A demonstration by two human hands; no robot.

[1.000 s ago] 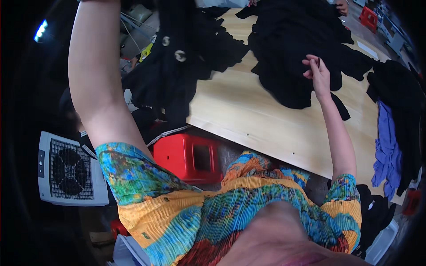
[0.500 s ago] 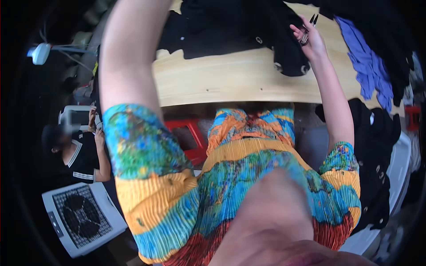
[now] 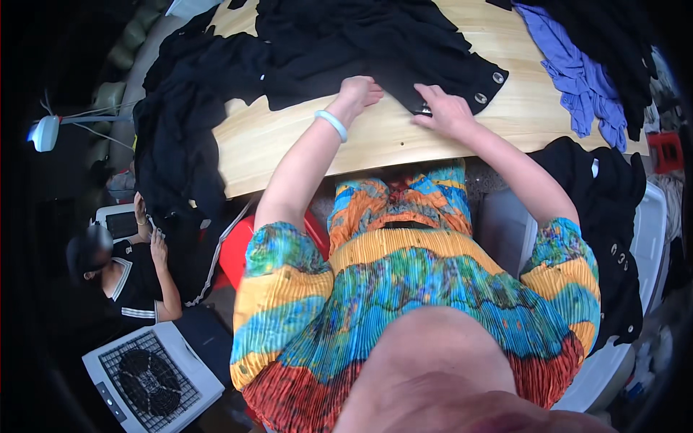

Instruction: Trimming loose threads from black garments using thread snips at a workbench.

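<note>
A black garment [image 3: 325,43] lies spread over the wooden table [image 3: 303,141], with round metal-rimmed eyelets [image 3: 498,77] at its right end. My left hand [image 3: 359,94] is at the near edge of the cloth, fingers curled together on it; a pale bangle circles that wrist. Just to the right, my right hand [image 3: 449,114] rests on the garment's near edge with fingers partly bent. It keeps a small pair of thread snips [image 3: 425,110] in the palm, mostly hidden by the fingers.
More black cloth [image 3: 173,137] hangs over the table's left edge. Purple cloth [image 3: 577,72] lies at the right. Black garments [image 3: 613,267] fill a pale tub [image 3: 653,224] beside me. A person [image 3: 119,274] sits at left, near a fan unit [image 3: 148,372] and red stool [image 3: 238,249].
My left arm has come back from the far left to the cloth's near edge. My right hand has lowered leftward onto the garment. More black cloth now shows at the table's left side.
</note>
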